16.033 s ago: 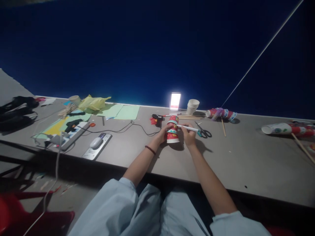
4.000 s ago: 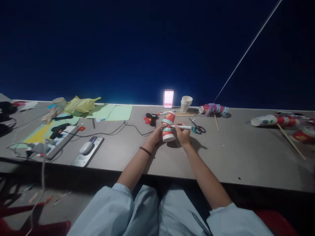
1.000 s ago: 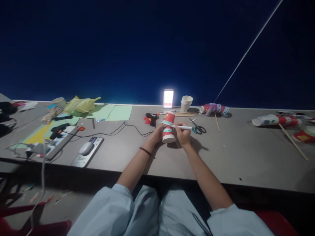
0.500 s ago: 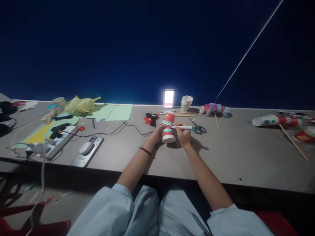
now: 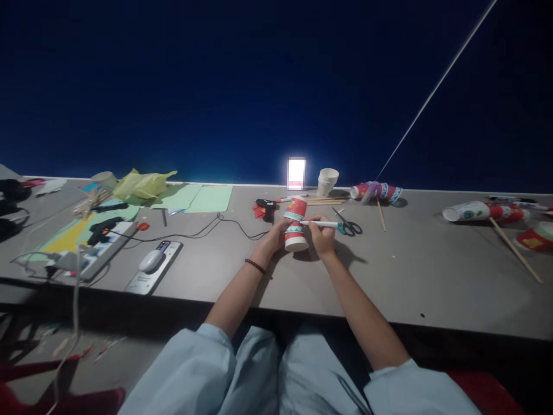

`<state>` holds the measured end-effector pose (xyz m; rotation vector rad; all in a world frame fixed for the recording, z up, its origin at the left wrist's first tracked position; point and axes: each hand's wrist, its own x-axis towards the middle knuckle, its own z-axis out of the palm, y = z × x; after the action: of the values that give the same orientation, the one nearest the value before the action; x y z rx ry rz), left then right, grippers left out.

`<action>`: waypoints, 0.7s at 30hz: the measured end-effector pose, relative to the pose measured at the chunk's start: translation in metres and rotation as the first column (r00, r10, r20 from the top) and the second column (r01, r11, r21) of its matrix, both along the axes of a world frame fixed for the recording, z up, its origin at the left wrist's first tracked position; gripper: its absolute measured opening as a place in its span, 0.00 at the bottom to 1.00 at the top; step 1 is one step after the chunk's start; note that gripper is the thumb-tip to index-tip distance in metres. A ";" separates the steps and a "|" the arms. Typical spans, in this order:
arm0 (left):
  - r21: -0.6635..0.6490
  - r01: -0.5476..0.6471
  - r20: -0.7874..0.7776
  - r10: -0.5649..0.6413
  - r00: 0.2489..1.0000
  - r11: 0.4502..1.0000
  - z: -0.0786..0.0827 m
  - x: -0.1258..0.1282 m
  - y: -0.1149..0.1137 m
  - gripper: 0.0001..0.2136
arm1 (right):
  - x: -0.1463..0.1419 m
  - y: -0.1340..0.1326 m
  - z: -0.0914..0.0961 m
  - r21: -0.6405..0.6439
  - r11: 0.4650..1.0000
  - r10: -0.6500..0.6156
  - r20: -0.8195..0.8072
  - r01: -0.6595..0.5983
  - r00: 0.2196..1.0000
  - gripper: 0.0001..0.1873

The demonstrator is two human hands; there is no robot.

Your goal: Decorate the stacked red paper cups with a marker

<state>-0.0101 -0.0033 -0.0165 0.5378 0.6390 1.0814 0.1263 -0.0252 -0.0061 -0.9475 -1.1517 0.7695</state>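
Two red paper cups [image 5: 296,238] with patterned bands are joined end to end and tilted a little above the table. My left hand [image 5: 276,235] is closed around their left side; some of its fingers are hidden behind them. In my right hand [image 5: 322,235] is a white marker pen [image 5: 324,223], pinched with its tip pointing left at the cups near their joint. Whether the tip touches them I cannot tell. Just right of that hand lie black-handled scissors [image 5: 351,227]. A black glue gun [image 5: 265,207] rests behind my left hand.
Stacked white paper cups [image 5: 328,181] and thin wooden sticks [image 5: 324,202] lie behind. Decorated cups on sticks [image 5: 380,191] are at right. Leftward are a phone [image 5: 154,268], a power strip [image 5: 106,251], a yellow bag [image 5: 142,185] and green paper [image 5: 211,197]. A cable [image 5: 194,235] crosses the table.
The marker pen in my right hand has shifted very slightly against the cups. My left hand and the cups look the same.
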 end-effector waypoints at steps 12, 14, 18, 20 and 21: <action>-0.022 -0.002 -0.007 0.001 1.000 1.000 -0.003 0.000 0.002 0.10 | 0.002 0.004 -0.007 0.025 1.000 0.008 -0.006 -0.008 1.000 0.04; -0.029 -0.004 -0.016 0.004 1.000 1.000 -0.002 0.000 0.001 0.10 | 0.002 0.004 -0.007 0.021 1.000 0.013 -0.021 -0.013 1.000 0.04; -0.029 0.013 -0.009 -0.013 1.000 0.999 0.001 0.000 -0.001 0.09 | 0.002 0.005 -0.007 -0.015 0.999 0.029 -0.120 -0.031 0.992 0.02; -0.029 0.020 -0.007 -0.020 1.000 0.999 0.002 0.000 -0.001 0.09 | 0.001 0.005 -0.007 -0.046 0.998 0.024 -0.181 -0.033 0.983 0.01; -0.029 0.020 -0.008 -0.020 1.000 0.999 0.002 0.000 -0.001 0.09 | 0.001 0.006 -0.007 -0.061 0.998 0.021 -0.207 -0.034 0.978 0.01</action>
<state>-0.0102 -0.0045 -0.0141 0.5229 0.6537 1.0501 0.1278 -0.0194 -0.0132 -0.8834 -0.9658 0.9098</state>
